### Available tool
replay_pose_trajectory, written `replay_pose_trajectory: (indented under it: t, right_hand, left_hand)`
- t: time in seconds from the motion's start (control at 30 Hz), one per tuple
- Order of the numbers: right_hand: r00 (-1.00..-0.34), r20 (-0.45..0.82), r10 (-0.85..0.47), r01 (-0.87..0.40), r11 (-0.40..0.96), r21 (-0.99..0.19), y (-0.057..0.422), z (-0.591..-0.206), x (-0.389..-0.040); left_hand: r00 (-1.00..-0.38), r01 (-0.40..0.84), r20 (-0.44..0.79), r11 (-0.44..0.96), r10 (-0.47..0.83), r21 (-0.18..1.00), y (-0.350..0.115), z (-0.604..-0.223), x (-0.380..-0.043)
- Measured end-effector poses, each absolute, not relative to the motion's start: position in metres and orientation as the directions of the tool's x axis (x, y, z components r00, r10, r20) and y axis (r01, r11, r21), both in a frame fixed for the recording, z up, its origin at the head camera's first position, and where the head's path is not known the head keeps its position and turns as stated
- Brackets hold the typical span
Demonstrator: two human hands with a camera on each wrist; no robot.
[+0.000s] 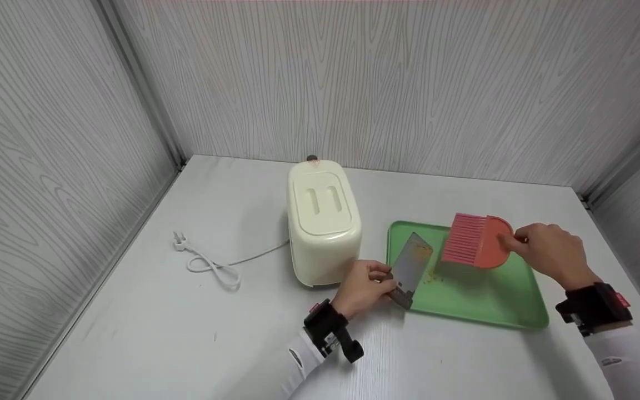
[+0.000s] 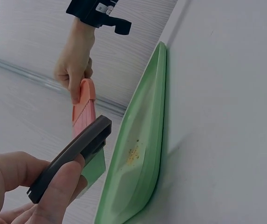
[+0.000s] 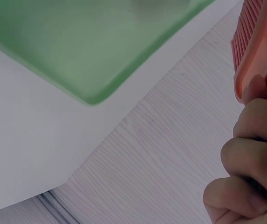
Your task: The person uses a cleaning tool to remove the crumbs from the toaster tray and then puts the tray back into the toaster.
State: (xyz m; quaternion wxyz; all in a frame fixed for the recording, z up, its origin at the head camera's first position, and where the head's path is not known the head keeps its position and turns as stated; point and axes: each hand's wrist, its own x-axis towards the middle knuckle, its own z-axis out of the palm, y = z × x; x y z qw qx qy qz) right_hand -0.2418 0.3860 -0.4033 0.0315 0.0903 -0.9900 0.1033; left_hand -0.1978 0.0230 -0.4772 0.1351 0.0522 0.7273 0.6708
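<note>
My left hand pinches the dark end of a flat metal crumb tray, tilted over the left part of a green tray. Yellowish crumbs cling near the crumb tray's far corner. More crumbs lie on the green tray below. An orange brush with pink bristles is in my right hand, gripped by its rounded handle above the green tray. Its bristles point left toward the crumb tray and appear apart from it. In the left wrist view the dark end piece sits between thumb and fingers.
A cream toaster stands left of the green tray, its top showing two slot-shaped recesses. Its white cord lies loosely looped on the table to the left, ending in a plug. Wood-grain panels enclose the back and sides.
</note>
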Motion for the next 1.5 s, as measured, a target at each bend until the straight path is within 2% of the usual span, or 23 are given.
replay_pose_trajectory:
  t: [0.4, 0.77, 1.13, 1.5]
  right_hand:
    - [-0.988, 0.104, -0.114, -0.142, 0.935, -0.325, 0.354, -0.403, -0.244]
    - [-0.987, 0.084, -0.14, -0.162, 0.903, -0.399, 0.332, -0.419, -0.251]
    - [-0.984, 0.061, -0.165, -0.176, 0.902, -0.394, 0.325, -0.433, -0.252]
    - [-0.985, 0.019, -0.17, -0.165, 0.912, -0.375, 0.337, -0.428, -0.249]
  left_hand:
    - [-0.963, -0.096, -0.114, 0.086, 0.246, 0.992, 0.024, -0.479, -0.199]
    - [-0.961, -0.096, -0.111, 0.073, 0.252, 0.993, 0.025, -0.479, -0.199]
    - [-0.962, -0.108, -0.119, 0.058, 0.246, 0.992, 0.026, -0.475, -0.198]
    - [-0.965, -0.093, -0.101, 0.045, 0.242, 0.995, 0.024, -0.475, -0.199]
